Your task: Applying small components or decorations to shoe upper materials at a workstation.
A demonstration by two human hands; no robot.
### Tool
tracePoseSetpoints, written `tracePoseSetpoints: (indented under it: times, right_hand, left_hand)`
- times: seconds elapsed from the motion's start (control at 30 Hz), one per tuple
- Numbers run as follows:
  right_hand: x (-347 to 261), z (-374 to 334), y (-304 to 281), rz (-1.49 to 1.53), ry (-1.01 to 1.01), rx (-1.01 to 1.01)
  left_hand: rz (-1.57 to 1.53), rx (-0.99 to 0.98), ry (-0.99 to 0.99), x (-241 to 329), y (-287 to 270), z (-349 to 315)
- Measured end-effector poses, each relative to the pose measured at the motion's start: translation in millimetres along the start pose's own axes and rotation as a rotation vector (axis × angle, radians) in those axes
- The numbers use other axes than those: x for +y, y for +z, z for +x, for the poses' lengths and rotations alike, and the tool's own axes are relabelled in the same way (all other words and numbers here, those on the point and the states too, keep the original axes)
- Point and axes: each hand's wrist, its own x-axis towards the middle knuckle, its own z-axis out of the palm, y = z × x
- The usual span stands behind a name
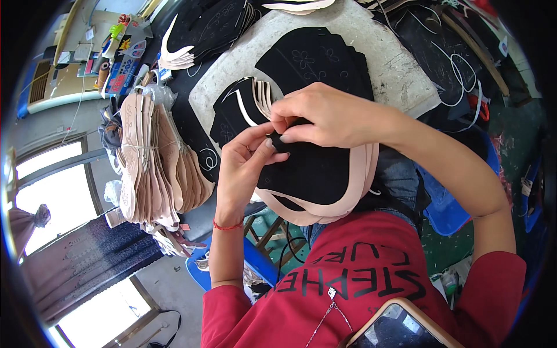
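My left hand (pixel 246 159) and my right hand (pixel 333 119) meet fingertip to fingertip over a stack of black cut pieces with pale beige borders (pixel 360 174). Both are closed in a pinch at the black surface; whatever lies between the fingers is too small or hidden to make out. Just beyond the fingertips, several narrow cream strips (pixel 263 97) fan out beside a curved white-edged black piece (pixel 237 104). Farther off lies a pile of black pieces with stitched flower outlines (pixel 316 58). The beige-bordered stack overhangs the table's near edge, against my lap.
Beneath the pieces is a worn pale board (pixel 406 72). Tied bundles of beige cut pieces (pixel 139 159) stand at left. More black pieces (pixel 217 29) and curved cream strips (pixel 175 55) lie at the far left. White cord (pixel 458 75) loops at right, above a blue bin (pixel 444 203).
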Motion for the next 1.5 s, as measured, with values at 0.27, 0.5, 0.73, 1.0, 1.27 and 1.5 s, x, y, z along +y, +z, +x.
tracePoseSetpoints:
  times: [0.27, 0.5, 0.73, 1.0, 1.27, 1.5]
  right_hand:
    - [-3.2, -8.7, 1.7, -0.086, -0.076, 0.101]
    - [-3.6, -7.0, -0.6, -0.17, -0.119, 0.205]
    - [-0.8, -8.7, 4.6, -0.142, -0.176, 0.231]
    - [-4.3, -14.0, 1.4, -0.023, -0.123, 0.196]
    - [-3.8, -17.0, 4.4, -0.01, -0.079, 0.248]
    - [-7.8, -17.8, 11.3, -0.089, -0.088, 0.3]
  left_hand:
    - [0.075, -0.018, -0.008, 5.4, -2.3, 1.3]
    - [-0.048, -0.01, -0.026, 7.9, -5.7, 4.7]
    - [-0.098, -0.033, -0.03, 7.4, -5.3, 6.3]
    - [-0.003, -0.041, -0.044, 7.8, 4.8, 5.9]
    - [-0.154, 0.108, -0.048, -6.4, 3.6, -2.1]
    - [-0.099, 0.099, -0.061, -2.8, 3.1, 2.8]
